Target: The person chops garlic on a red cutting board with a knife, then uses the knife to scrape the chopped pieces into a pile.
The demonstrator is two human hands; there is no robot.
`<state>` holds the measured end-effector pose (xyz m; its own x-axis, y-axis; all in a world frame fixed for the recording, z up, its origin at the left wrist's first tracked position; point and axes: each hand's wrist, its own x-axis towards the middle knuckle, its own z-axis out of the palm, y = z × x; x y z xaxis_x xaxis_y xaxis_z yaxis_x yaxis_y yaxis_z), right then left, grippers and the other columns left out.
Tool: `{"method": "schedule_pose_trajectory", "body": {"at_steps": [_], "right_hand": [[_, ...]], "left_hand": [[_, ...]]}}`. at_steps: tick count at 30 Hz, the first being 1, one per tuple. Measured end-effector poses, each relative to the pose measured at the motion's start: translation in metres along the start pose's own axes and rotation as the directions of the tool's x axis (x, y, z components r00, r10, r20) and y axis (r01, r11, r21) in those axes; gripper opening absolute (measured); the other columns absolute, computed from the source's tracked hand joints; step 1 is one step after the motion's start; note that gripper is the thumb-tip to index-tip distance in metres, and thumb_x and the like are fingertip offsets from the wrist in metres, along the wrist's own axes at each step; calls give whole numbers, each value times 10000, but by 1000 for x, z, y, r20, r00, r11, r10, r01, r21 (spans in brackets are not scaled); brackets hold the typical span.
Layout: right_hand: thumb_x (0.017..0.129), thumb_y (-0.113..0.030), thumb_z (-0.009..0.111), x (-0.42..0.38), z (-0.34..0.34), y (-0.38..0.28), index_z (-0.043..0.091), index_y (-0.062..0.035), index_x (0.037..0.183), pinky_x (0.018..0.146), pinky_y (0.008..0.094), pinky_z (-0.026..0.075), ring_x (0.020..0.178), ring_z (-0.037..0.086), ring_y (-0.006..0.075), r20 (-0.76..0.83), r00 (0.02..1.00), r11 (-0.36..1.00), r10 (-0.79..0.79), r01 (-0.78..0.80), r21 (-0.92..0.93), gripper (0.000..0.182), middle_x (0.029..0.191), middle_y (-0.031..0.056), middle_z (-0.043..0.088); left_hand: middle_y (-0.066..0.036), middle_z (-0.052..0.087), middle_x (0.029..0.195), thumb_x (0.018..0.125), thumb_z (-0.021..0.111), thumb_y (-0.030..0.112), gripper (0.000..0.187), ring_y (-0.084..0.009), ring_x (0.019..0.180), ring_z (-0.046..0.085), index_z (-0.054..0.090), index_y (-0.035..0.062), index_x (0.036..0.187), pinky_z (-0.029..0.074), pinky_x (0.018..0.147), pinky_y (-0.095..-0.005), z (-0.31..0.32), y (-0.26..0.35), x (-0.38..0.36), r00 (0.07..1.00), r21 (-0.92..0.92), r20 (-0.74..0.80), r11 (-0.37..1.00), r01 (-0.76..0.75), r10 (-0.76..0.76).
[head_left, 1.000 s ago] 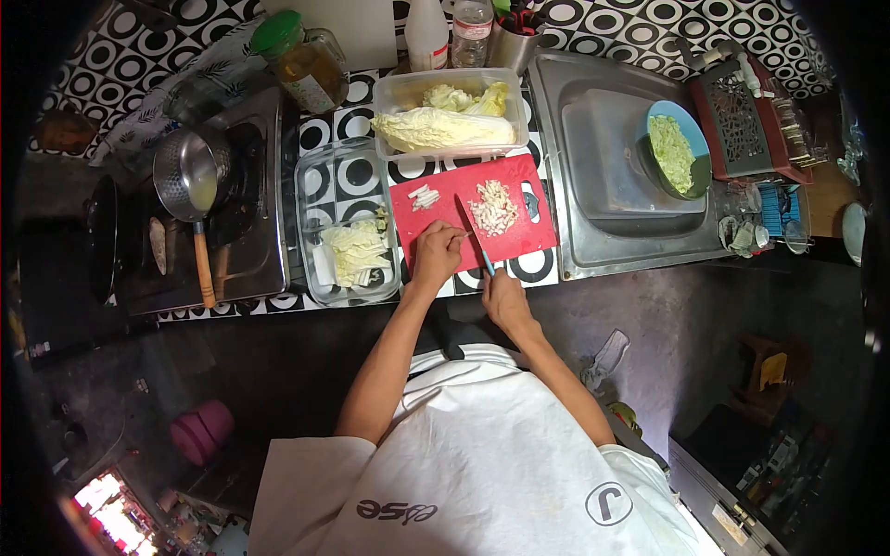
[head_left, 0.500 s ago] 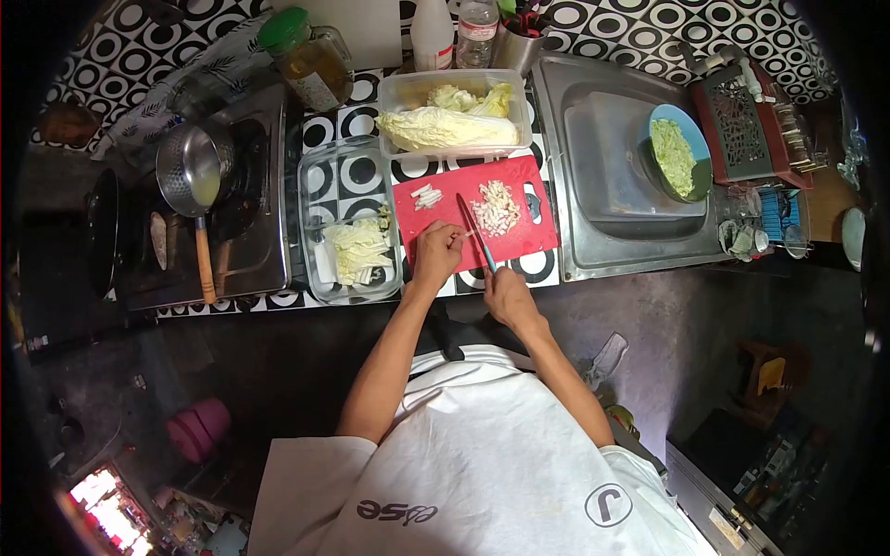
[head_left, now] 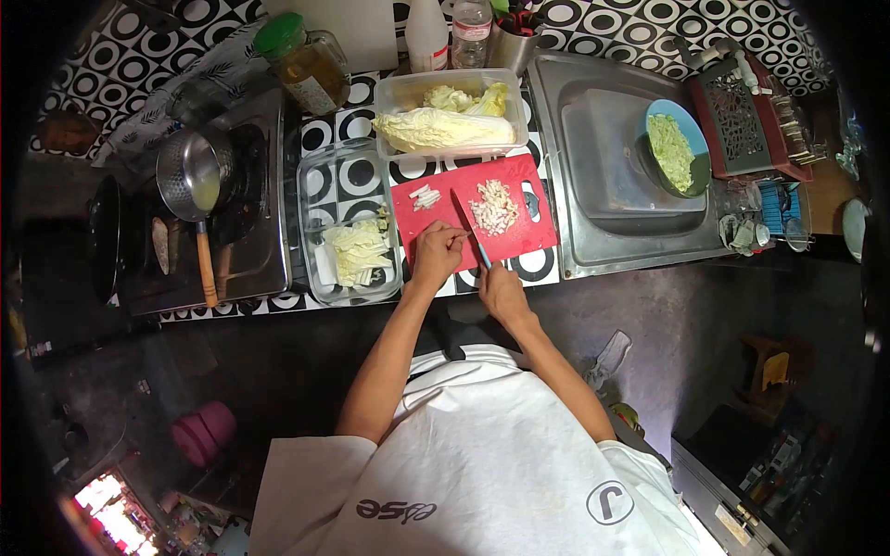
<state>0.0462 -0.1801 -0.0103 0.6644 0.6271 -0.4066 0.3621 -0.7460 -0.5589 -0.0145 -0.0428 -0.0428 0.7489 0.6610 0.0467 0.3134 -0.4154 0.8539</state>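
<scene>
On a red cutting board point(head_left: 431, 176), my right hand point(head_left: 503, 293) grips a kitchen knife point(head_left: 466, 211) by its light blue handle. The blade lies just right of the fingertips of my left hand point(head_left: 438, 253). Those fingers are pinched on a pale strip, apparently cabbage stem, mostly hidden by the fingers and blade. A heap of chopped white cabbage pieces point(head_left: 495, 208) sits right of the blade. Several short white strips point(head_left: 425, 197) lie at the board's upper left.
Left of the board, a clear container point(head_left: 311, 167) holds cut cabbage leaves point(head_left: 355, 252). Behind it, a plastic box point(head_left: 385, 90) contains napa cabbage point(head_left: 445, 131). A blue bowl point(head_left: 702, 153) of shredded greens stands in the sink point(head_left: 593, 250). A saucepan point(head_left: 190, 171) rests on the stove.
The knife and my right hand have shifted slightly left, bringing the blade against my left fingertips. Less of the pale strip shows. The whole view has shifted a little.
</scene>
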Motion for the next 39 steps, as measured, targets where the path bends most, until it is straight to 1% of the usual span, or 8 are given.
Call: {"method": "schedule_pose_trajectory", "body": {"at_steps": [5, 11, 16, 23, 32, 34, 35, 39], "right_hand": [[884, -203, 479, 16, -8, -14, 558, 89, 807, 696, 525, 465, 787, 572, 496, -12, 1000, 999, -28, 28, 28, 312, 743, 350, 567], [898, -223, 463, -6, -25, -20, 582, 77, 783, 714, 527, 460, 806, 566, 498, 115, 993, 999, 14, -19, 41, 342, 748, 344, 571], [912, -258, 451, -29, -16, -7, 568, 70, 849, 732, 522, 466, 839, 568, 490, 92, 990, 993, 111, -115, 36, 354, 783, 337, 580], [907, -261, 456, -17, -7, -5, 537, 69, 900, 727, 531, 469, 816, 582, 488, 65, 993, 995, 98, -96, -25, 339, 794, 334, 586], [897, -227, 460, 9, -14, -21, 578, 94, 799, 716, 506, 479, 805, 585, 481, 59, 998, 1000, 28, -29, 8, 356, 775, 345, 581], [901, -233, 456, 3, -21, -19, 583, 94, 790, 716, 507, 477, 808, 580, 485, 86, 996, 999, 13, -15, 30, 368, 772, 343, 580], [905, -240, 453, -2, -24, -17, 588, 94, 781, 717, 508, 475, 811, 575, 488, 113, 994, 999, -3, -3, 53, 381, 769, 342, 579], [909, -256, 452, -23, -23, -12, 591, 87, 791, 723, 515, 469, 821, 568, 490, 116, 991, 997, 61, -66, 41, 389, 783, 345, 577]], "left_hand": [[-83, 602, 751, 705, 625, 1, 178, -145, 572, 558, 698, 31, 864, 457, 542, -259, -1, 0, 0, 999, -3, 6, 999, 38, -38], [-82, 611, 746, 703, 639, 9, 160, -146, 573, 563, 700, 36, 848, 458, 548, -260, -3, 1, 1, 998, -25, -4, 998, 65, -65], [-84, 614, 752, 708, 646, 11, 139, -158, 585, 572, 698, 34, 834, 461, 559, -266, -5, 3, 1, 996, -14, 30, 996, 86, -86], [-89, 605, 738, 715, 641, 8, 132, -168, 584, 568, 697, 31, 832, 458, 556, -269, -2, 0, 1, 999, -18, 9, 999, 37, -37], [-101, 589, 701, 694, 664, 21, 123, -175, 586, 573, 688, 24, 815, 457, 541, -281, 0, -1, 1, 996, 29, -44, 996, 83, -82], [-128, 565, 691, 682, 659, 27, 103, -236, 612, 581, 675, 25, 784, 465, 576, -335, -1, 0, 0, 996, 12, -38, 996, 86, -85], [-128, 565, 691, 682, 659, 27, 103, -236, 612, 581, 675, 25, 784, 465, 576, -335, -1, 1, 0, 995, 10, -39, 996, 89, -89], [-110, 558, 682, 697, 671, 31, 93, -212, 597, 580, 677, 28, 789, 462, 562, -315, 0, 4, -1, 995, 16, -42, 996, 93, -92]]}}
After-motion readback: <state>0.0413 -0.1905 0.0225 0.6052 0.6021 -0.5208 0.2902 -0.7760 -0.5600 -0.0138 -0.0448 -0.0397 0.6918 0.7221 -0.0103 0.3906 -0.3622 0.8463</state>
